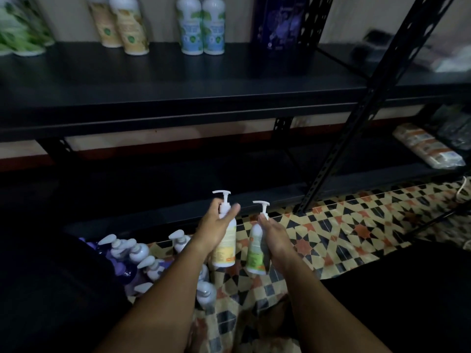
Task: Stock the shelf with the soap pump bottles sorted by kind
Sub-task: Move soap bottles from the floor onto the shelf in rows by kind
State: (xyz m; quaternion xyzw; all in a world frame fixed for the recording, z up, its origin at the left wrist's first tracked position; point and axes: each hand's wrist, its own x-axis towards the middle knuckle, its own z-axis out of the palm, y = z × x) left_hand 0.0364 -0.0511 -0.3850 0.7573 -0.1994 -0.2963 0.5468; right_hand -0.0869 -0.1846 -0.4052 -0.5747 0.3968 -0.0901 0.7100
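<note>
Two bare forearms extend from the bottom edge over the patterned tile floor (356, 225). The left hand (216, 225) grasps a yellow-labelled pump bottle (226, 247) around its shoulder, held upright. The right hand (274, 236) grasps a green-labelled pump bottle (256, 250), also upright, just beside the first. Both bottles are held low, in front of the black shelf (178, 98). On the floor to the left lies a pile of pump bottles (142, 258), white and purple. On the shelf stand green bottles (20, 31), yellow bottles (125, 26), blue bottles (201, 29) and purple bottles (277, 24), grouped by colour.
</note>
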